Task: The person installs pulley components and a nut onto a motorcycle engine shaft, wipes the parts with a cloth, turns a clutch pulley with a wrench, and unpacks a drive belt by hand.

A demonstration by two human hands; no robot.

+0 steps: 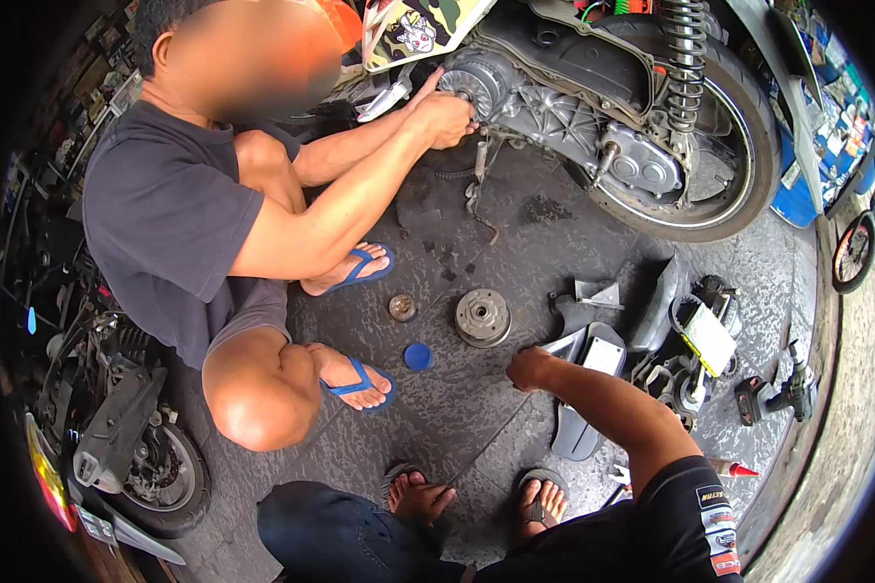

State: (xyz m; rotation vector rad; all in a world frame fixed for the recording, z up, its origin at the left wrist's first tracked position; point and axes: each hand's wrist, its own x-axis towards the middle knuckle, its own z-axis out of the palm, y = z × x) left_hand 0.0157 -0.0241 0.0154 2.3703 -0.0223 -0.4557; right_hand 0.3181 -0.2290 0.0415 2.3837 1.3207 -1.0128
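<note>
My right hand (529, 370) reaches down over the floor with its fingers curled closed. Whatever lies inside them, if anything, is hidden. Just beyond it is a round metal clutch pulley (483, 318) lying flat, and a grey plastic cover (566, 347) is beside the knuckles. My left hand (426, 503) hangs low by my knee, above my foot, its visible fingers loosely extended and holding nothing I can see. To the left of the pulley are a small open tin (402, 308) and a blue lid (418, 357).
A co-worker (175, 204) squats at left, both hands (445, 119) on the round metal drive part of a scooter engine (593, 126). Loose covers and parts (666, 311), a dark tray-like panel (579, 432) and a cordless drill (773, 394) lie right. Another motorbike (131, 437) stands lower left.
</note>
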